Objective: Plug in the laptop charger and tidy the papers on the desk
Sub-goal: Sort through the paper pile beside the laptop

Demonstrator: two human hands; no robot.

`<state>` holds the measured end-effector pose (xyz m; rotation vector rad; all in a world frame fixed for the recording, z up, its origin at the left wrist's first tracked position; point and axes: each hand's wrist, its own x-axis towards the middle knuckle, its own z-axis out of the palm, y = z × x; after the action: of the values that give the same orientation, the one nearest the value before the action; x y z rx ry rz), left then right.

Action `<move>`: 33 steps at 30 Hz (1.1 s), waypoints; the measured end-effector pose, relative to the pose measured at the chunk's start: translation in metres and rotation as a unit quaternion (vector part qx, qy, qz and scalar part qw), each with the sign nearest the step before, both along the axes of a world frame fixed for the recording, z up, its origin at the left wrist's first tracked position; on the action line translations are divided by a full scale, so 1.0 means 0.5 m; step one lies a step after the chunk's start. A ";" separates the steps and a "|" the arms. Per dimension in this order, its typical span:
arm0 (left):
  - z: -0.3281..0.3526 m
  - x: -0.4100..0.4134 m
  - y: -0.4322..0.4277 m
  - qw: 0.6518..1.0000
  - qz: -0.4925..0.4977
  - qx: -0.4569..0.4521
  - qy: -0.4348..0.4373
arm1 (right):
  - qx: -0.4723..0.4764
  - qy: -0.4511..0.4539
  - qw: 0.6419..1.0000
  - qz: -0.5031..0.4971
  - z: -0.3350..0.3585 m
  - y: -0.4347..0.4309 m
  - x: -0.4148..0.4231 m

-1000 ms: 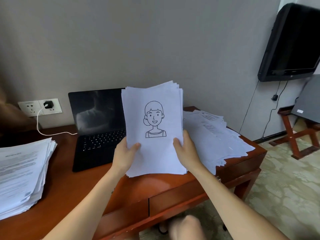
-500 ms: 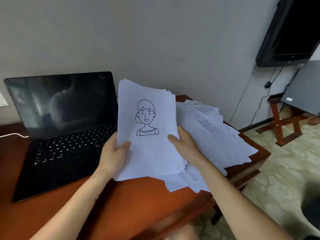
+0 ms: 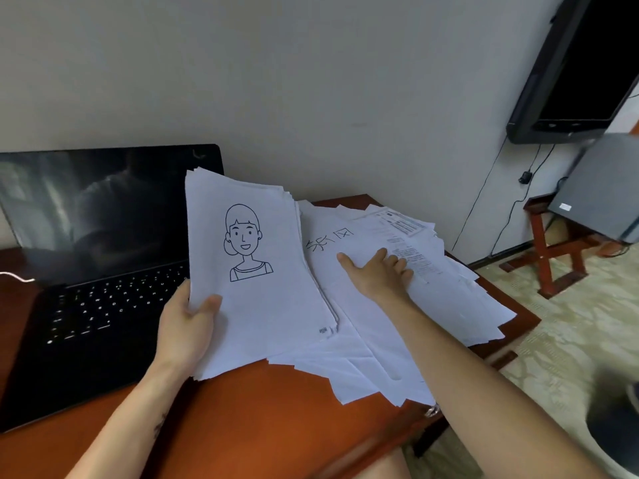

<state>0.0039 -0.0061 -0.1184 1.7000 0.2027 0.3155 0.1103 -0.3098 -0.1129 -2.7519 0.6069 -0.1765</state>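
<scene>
The left hand (image 3: pixel 188 326) grips a thick sheaf of white paper sheets topped by a black line drawing of a smiling face (image 3: pixel 262 305), with the thumb across the front and the fingers behind. The sheaf's lower edge is down near the front of the reddish-brown wooden desk (image 3: pixel 276 420), and its top tilts back toward the open black laptop (image 3: pixel 90 305). The right hand (image 3: pixel 377 274) lies flat, fingers straight and spread, on the loose fan of white printed sheets (image 3: pixel 449 299) sprawled over the desk's right end, some corners overhanging the edge. To my eye the step is gathering that sprawl in with the held sheaf. It would go best if the flat hand swept the sheets inward rather than pinching a few off the top, taking the overhanging ones first so none slide to the floor. The whole lot could then be stood on one edge and tapped square. The left grip wants to be firm, since the bundle is thick and its edges stagger. A thin white cable (image 3: pixel 17 276) shows at the far left beside the laptop; where it ends I cannot tell.
</scene>
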 end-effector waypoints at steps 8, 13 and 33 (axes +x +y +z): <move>-0.005 0.008 0.007 1.000 -0.001 -0.009 0.011 | 0.059 -0.041 0.997 0.033 -0.010 0.030 0.053; -0.007 0.005 0.008 0.999 -0.008 -0.032 0.013 | 0.238 -0.162 0.956 0.063 -0.015 0.033 0.064; -0.012 -0.002 0.002 0.997 -0.020 -0.072 0.017 | 0.179 -0.066 0.964 0.187 0.024 -0.275 -0.060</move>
<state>0.0031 -0.0050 -0.1245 1.5647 0.2118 0.2372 0.0803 -0.4471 -0.1008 -2.4206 0.0642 -0.1425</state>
